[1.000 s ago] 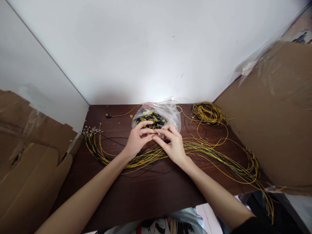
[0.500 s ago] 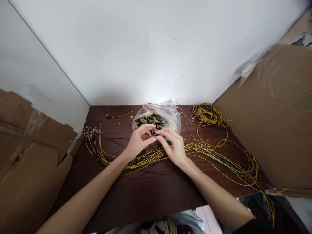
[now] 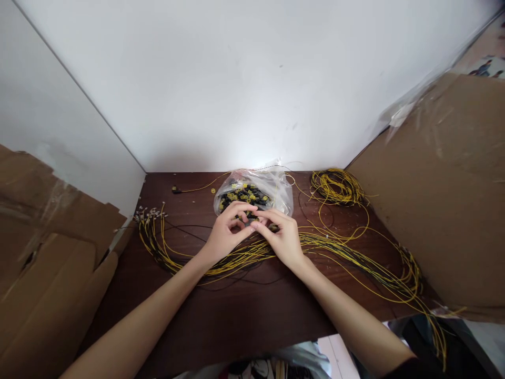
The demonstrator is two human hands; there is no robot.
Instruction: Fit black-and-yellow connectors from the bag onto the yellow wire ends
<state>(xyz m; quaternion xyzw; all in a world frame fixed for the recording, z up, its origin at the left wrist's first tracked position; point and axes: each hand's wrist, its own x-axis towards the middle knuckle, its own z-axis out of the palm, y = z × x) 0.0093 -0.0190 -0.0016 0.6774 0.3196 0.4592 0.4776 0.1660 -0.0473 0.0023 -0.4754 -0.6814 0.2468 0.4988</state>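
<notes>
Fingertip to fingertip, my left hand (image 3: 226,229) and my right hand (image 3: 282,234) meet in front of an open clear plastic bag (image 3: 283,196). Both are closed in a pinch; whatever sits between the fingertips is too small and hidden to name. Inside the bag lie many small black and yellow plastic parts (image 3: 246,195). A bundle of yellow and black wires (image 3: 335,245) runs across beneath my hands. At its left end the wires carry small pale tips (image 3: 150,213).
Behind on the right rests a coil of yellow and black wire (image 3: 337,187). A black connector (image 3: 175,189) on a thin wire and a loose yellow piece (image 3: 213,190) lie back left. Cardboard (image 3: 445,200) walls the right side of the brown table (image 3: 236,321); more cardboard (image 3: 51,263) stands left.
My fingers have shifted slightly, the right fingertips now drawn closer against the left ones. Wires, bag and coil stay where they were.
</notes>
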